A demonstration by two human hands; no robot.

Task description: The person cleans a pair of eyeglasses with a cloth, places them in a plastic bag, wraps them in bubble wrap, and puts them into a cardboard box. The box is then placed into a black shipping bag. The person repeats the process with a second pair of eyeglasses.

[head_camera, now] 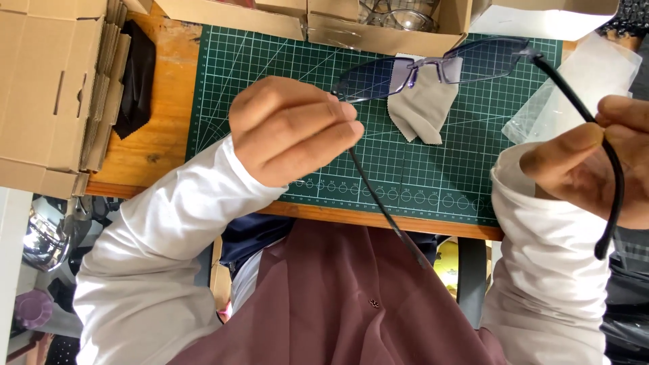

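I hold a pair of rimless glasses (433, 67) with tinted lenses and thin black arms above a green cutting mat (270, 61). My left hand (294, 128) grips the left arm near its hinge, fingers closed around it. My right hand (595, 159) pinches the right arm between thumb and fingers near its curved end. Both arms are unfolded and point back toward me. A grey cleaning cloth (422, 108) lies on the mat under the lenses.
Flat cardboard boxes (54, 88) are stacked at the left beside a black cloth (138, 74). An open box with several more glasses (392, 20) stands at the far edge. A clear plastic bag (588, 81) lies at the right.
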